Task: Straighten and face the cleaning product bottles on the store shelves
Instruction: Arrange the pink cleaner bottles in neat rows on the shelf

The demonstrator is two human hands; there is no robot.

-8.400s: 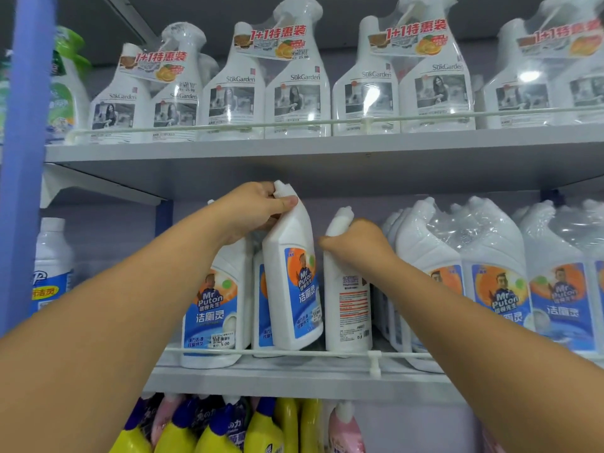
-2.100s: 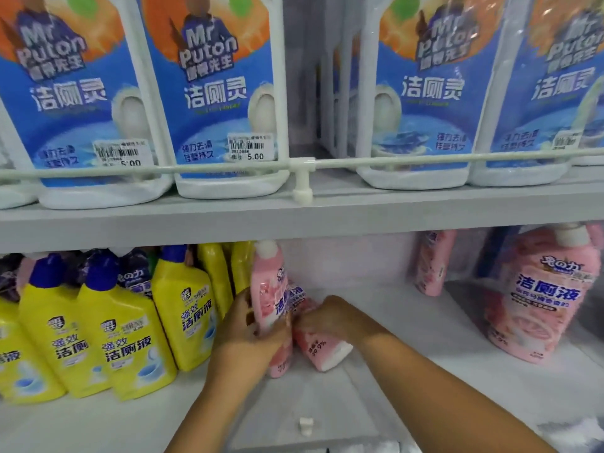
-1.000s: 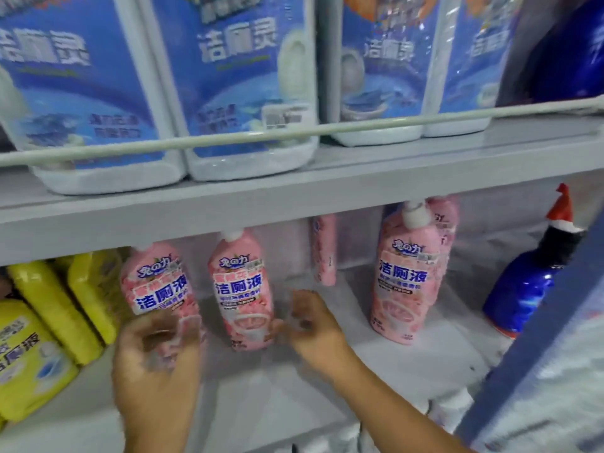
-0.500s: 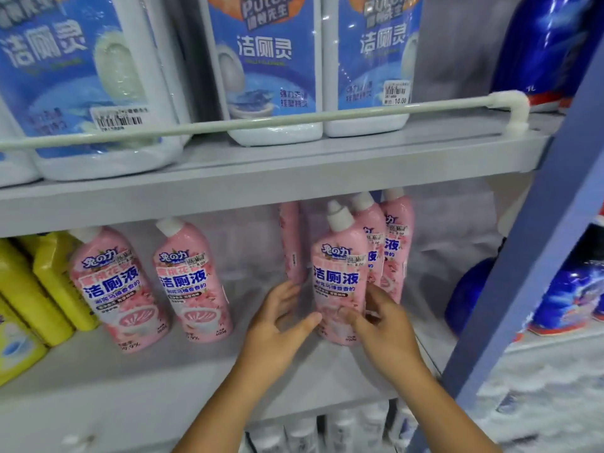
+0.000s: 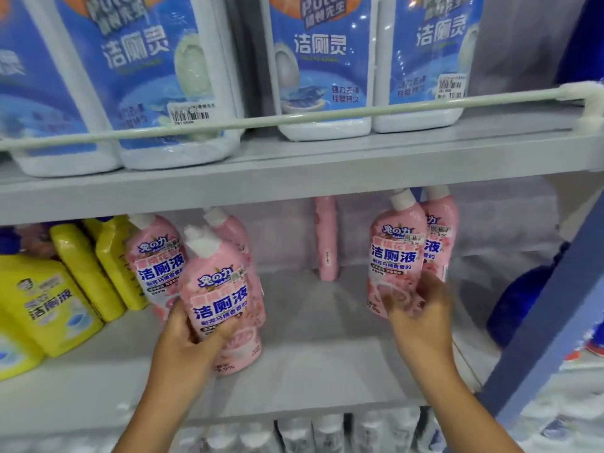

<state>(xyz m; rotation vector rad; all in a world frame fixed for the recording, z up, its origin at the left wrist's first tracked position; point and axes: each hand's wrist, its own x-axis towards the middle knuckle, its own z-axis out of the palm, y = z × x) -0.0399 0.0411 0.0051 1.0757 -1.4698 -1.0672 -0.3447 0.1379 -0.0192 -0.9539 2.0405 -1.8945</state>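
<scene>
- Head view, lower shelf: the left hand [image 5: 189, 341] is wrapped round the lower body of a pink plastic bottle with a white cap and blue lettering [image 5: 222, 299]; the bottle leans slightly left, label to the front, its base near the front of the grey metal shelf board [image 5: 327, 371].
- Just behind that bottle stand two more pink bottles, one at its left [image 5: 153, 256] and one at its right [image 5: 233, 233], both partly hidden by it.
- The right hand [image 5: 421, 318] is blurred, fingers spread at the foot of a front-facing pink bottle on the right [image 5: 397, 253]; whether it grips that bottle I cannot tell.
- A second pink bottle [image 5: 439, 230] stands close behind the right one, mostly covered; a lone pink bottle turned edge-on [image 5: 326, 238] stands well back, between the two groups, with bare shelf in front of it.
- At the left, yellow squarish plastic bottles [image 5: 45, 308] crowd the shelf beside the left pink group.
- At the right, a dark blue rounded bottle [image 5: 519, 299] sits behind a blue upright post [image 5: 552, 325].
- Upper shelf: large white bottles with blue labels [image 5: 313, 67] stand in a row behind a pale guard rail [image 5: 294, 117].
- Below the grey board, tops of pale bottles [image 5: 327, 433] show, too blurred to read.
</scene>
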